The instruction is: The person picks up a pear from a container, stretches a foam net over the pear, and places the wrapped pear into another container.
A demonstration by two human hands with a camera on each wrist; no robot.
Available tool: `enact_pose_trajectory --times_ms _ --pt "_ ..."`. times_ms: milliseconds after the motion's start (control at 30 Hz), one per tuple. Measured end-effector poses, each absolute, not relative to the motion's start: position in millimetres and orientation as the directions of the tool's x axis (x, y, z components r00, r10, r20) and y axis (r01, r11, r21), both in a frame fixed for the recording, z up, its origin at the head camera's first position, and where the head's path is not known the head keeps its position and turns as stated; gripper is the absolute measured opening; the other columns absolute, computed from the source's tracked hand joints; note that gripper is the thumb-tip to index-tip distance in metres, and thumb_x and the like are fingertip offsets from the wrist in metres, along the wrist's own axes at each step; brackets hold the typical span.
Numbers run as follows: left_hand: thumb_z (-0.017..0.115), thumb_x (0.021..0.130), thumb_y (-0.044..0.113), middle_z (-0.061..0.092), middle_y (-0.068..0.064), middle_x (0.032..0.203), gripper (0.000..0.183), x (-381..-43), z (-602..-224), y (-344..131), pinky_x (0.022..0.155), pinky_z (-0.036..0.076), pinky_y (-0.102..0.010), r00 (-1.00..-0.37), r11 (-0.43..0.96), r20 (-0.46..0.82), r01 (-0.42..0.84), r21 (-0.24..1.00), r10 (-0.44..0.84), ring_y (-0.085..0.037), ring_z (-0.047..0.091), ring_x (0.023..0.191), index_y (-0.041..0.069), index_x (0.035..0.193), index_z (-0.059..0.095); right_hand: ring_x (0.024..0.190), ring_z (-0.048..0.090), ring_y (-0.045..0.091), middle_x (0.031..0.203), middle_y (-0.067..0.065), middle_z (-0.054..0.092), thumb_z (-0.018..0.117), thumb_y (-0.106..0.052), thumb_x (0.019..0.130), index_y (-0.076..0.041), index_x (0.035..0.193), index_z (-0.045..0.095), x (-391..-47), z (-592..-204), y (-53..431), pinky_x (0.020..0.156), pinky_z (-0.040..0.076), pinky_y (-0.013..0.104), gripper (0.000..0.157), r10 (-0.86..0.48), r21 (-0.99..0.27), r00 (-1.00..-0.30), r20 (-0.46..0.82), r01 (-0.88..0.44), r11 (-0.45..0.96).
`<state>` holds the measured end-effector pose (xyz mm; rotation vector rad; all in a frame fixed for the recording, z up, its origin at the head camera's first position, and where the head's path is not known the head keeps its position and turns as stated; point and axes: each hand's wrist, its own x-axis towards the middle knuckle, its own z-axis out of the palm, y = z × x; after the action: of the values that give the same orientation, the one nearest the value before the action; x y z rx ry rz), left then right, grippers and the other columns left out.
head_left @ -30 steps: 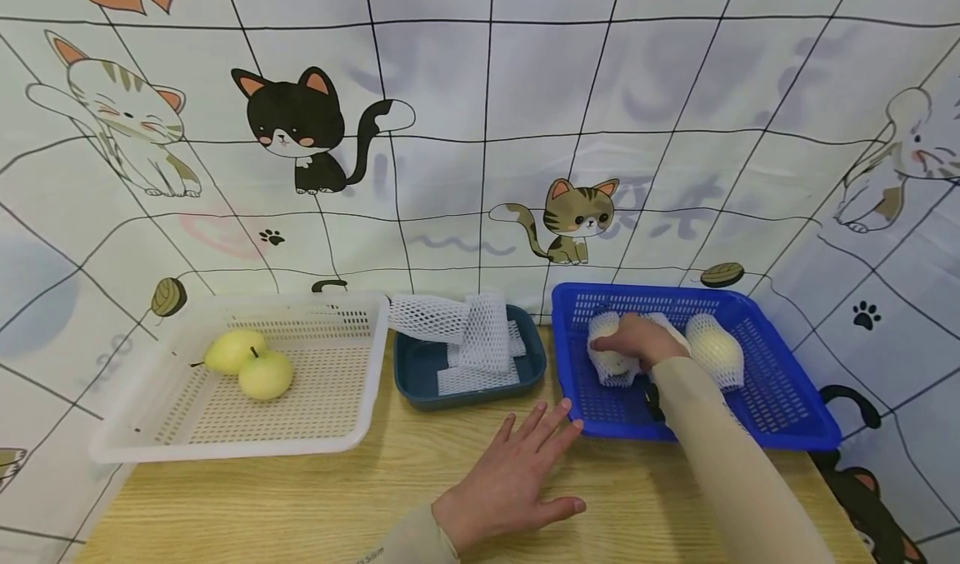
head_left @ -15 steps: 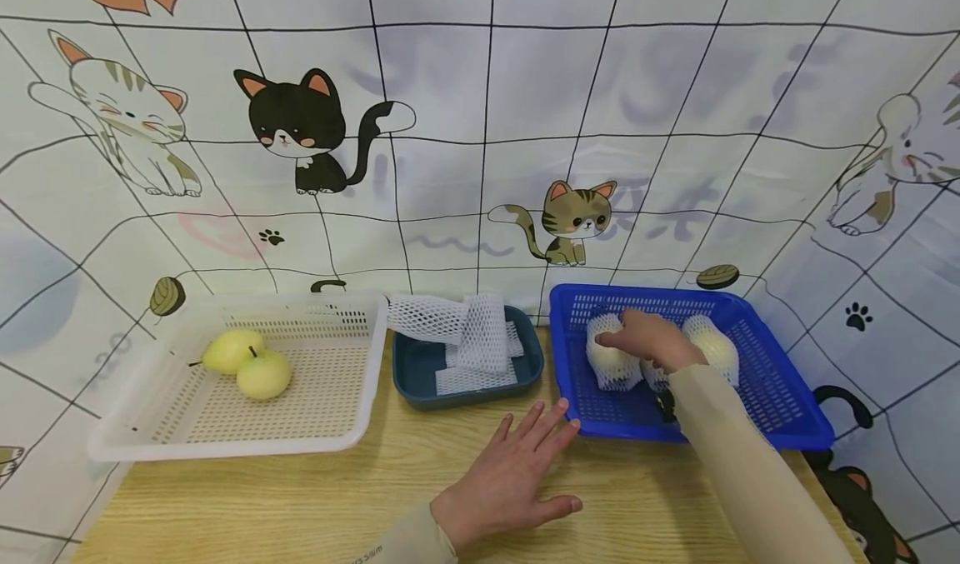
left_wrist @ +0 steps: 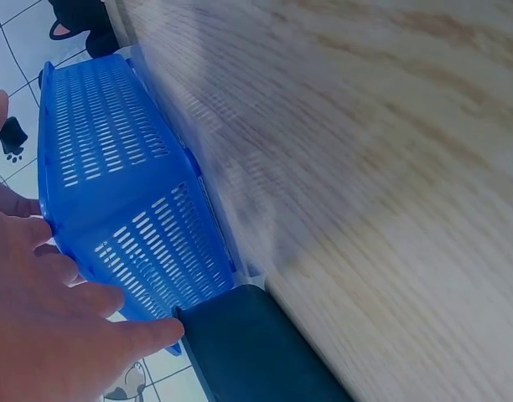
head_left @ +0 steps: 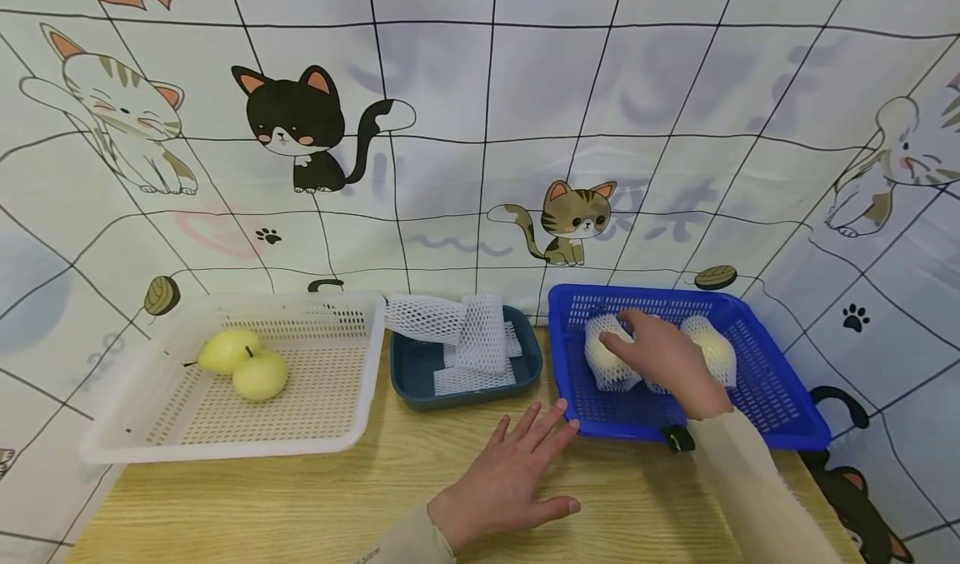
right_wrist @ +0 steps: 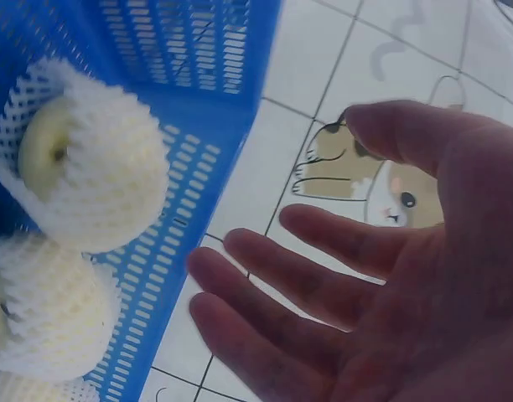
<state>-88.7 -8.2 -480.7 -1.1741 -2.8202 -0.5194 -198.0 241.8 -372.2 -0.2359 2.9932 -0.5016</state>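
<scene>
From where I sit, the right hand (head_left: 667,356) hangs over the blue basket (head_left: 780,385), fingers and thumb apart with nothing between them. Below it lie three netted pears, side by side: the left one (head_left: 606,351), one partly hidden by the hand, and the right one (head_left: 712,351). I judge the step in hand to be settling these fruits, so I would lift straight up, thumb wide, lest a fingertip snag the mesh and pull a net loose. Any nudge should be soft and low on the fruit, since pears likely bruise and roll. The left hand (head_left: 506,485), fingers spread, is at the basket's near left corner; I cannot tell whether it touches the rim, but a light steadying touch would suit. Two bare pears (head_left: 260,374) sit in the white basket (head_left: 322,393), well apart.
</scene>
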Motion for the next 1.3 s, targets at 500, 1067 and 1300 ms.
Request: enact_pose_trajectory --times_ms 500,1067,1300 --pt "0.053 0.1 0.065 0.013 -0.007 0.173 0.081 -85 -480 -11 0.113 0.038 -0.062 -0.718 0.653 0.226 0.694 0.304 0.658 -0.036 0.019 0.156 0.021 0.164 0.031 0.126 0.057 0.046 0.145 0.025 0.055 0.049 -0.056 0.106 0.0 0.15 0.047 -153 -391 236 0.094 0.048 0.065 0.072 -0.084 -0.545 -0.978 0.191 -0.177 0.82" --pt "0.061 0.102 0.049 0.046 -0.006 0.158 0.059 -88 -466 -63 0.116 0.037 -0.054 -0.79 0.647 0.369 0.613 0.455 0.489 -0.035 0.036 0.149 0.012 0.148 0.055 0.129 0.053 0.042 0.142 0.02 0.057 0.058 -0.034 0.107 -0.005 0.144 0.054 -118 -426 213 0.096 0.045 0.064 0.048 -0.054 -0.62 -0.922 0.383 -0.3 0.725" --pt "0.069 0.099 0.042 0.056 -0.009 0.149 0.056 -89 -457 -94 0.11 0.043 -0.055 -0.764 0.665 0.51 0.621 0.415 0.395 -0.037 0.048 0.141 0.008 0.143 0.059 0.131 0.054 0.037 0.142 0.015 0.059 0.065 -0.021 0.103 -0.007 0.143 0.056 -108 -424 205 0.097 0.046 0.06 0.043 -0.098 -0.592 -0.867 0.489 -0.412 0.693"
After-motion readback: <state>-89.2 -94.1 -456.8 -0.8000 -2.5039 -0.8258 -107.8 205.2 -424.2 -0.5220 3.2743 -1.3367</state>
